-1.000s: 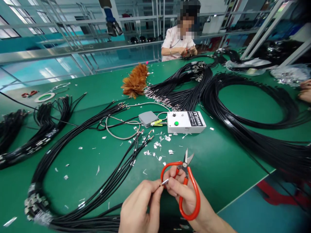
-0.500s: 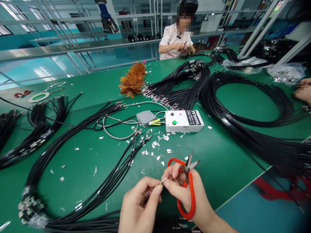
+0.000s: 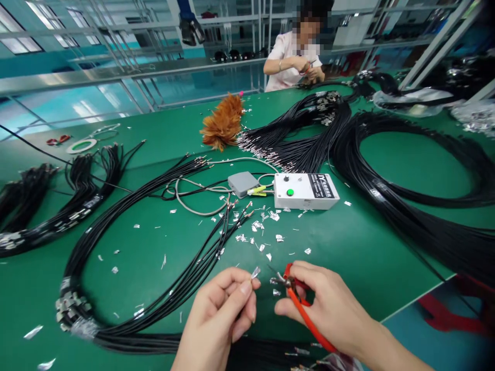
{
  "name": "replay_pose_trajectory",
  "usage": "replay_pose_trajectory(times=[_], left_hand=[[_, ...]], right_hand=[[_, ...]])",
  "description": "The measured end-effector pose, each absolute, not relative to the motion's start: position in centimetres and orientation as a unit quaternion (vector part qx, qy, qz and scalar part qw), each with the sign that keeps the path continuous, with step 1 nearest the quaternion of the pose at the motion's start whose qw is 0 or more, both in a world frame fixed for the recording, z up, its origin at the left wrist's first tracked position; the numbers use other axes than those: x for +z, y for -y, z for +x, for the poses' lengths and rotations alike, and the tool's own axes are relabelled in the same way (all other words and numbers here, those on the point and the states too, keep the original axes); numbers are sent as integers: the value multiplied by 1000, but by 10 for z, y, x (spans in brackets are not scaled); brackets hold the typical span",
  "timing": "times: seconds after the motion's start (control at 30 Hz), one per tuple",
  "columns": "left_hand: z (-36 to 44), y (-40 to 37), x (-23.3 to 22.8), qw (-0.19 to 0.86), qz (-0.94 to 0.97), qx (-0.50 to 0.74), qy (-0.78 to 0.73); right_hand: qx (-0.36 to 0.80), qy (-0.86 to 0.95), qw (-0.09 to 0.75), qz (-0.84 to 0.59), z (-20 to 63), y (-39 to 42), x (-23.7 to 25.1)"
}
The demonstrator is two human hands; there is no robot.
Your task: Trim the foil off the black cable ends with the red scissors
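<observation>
- Bright, even overhead light is falling across the green table [image 3: 348,247], leaving only faint shadows.
- Glare is washing out the windows [image 3: 23,31] at far left.
- Edges are bending from wide-angle distortion; corners are blurring slightly.

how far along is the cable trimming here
Done: silver foil scraps litter the green table. In hand: the left hand pinches a foil-tipped black cable end; the right hand holds red-handled scissors. Left: big black cable bundles alongside.
</observation>
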State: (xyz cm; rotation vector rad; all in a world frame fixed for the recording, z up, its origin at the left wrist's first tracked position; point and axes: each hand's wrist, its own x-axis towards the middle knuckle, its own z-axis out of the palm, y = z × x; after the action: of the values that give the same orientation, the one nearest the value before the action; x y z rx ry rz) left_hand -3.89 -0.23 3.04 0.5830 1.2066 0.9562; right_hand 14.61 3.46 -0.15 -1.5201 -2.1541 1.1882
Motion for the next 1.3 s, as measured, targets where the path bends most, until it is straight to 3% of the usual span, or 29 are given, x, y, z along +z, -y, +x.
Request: replay_pose_trajectory(times=[0.27, 0.47, 0.6, 0.7, 0.93, 1.3], left_hand=[[-36, 5, 28, 682, 262, 407, -548], [-31, 5, 36, 661, 260, 409, -573], [-29, 5, 39, 666, 267, 405, -568], [-29, 5, 38, 664, 271, 399, -571], [-29, 9, 27, 668, 270, 381, -580], [-38, 9, 35, 659, 245, 443, -556]], right_hand=[[410, 767, 104, -482, 130, -38, 7], [562, 690, 15, -456, 138, -43, 5], [607, 671, 13, -426, 142, -44, 3], [593, 677, 6, -435, 142, -44, 9], [438, 753, 37, -490, 140, -42, 23], [460, 730, 25, -505, 144, -44, 7]])
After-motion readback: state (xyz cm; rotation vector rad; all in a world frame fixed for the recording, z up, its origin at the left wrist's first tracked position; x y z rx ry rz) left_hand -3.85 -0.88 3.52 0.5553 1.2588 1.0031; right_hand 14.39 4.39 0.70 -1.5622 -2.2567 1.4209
